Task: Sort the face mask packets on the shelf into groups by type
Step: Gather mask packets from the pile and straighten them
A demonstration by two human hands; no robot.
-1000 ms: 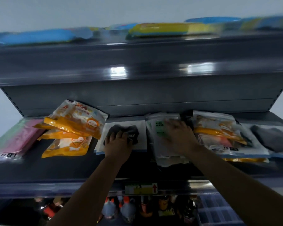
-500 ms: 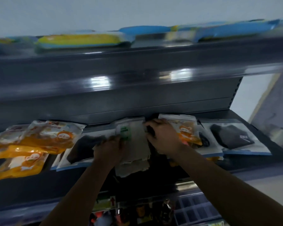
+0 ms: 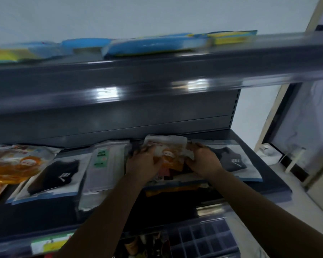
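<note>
On the dark shelf lie mask packets of different kinds. My left hand and my right hand both grip an orange cartoon packet at its two sides, atop a mixed pile at centre right. Left of it lies a stack of white packets with a green label. Further left sits a black mask packet, then a heap of orange packets. Another black mask packet lies right of my hands.
The upper shelf hangs close overhead and carries blue and yellow packets. Below the shelf edge are bottles and a clear divided box. A white wall and a door frame stand to the right.
The view swung right. My left hand left the black mask packet and white stack and joined my right hand on the orange packet, which is now held by both.
</note>
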